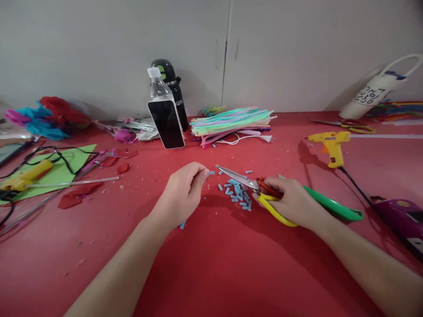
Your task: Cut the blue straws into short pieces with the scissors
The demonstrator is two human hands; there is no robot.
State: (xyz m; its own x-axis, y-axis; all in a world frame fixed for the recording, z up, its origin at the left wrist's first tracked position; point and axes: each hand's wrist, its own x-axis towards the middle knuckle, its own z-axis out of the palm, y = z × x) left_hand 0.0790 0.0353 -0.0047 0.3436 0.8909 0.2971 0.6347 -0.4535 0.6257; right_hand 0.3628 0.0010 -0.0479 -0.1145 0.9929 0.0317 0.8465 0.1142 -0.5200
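Note:
My left hand [185,190] is closed in a pinch on a short stub of light blue straw [211,173] that sticks out toward the right. My right hand [291,200] grips yellow-and-red-handled scissors [261,190]; their blades point left at the stub, tip a little apart from it. Below the blades lies a pile of several small blue straw pieces [238,193] on the red table [211,264]. One more blue bit shows under my left wrist.
A bundle of pastel straws [231,121] lies at the back, beside a phone [166,123] leaning on two bottles. A yellow glue gun [330,145] stands to the right, a green knife [333,208] behind my right hand. Paper flowers, green paper and cables clutter the left.

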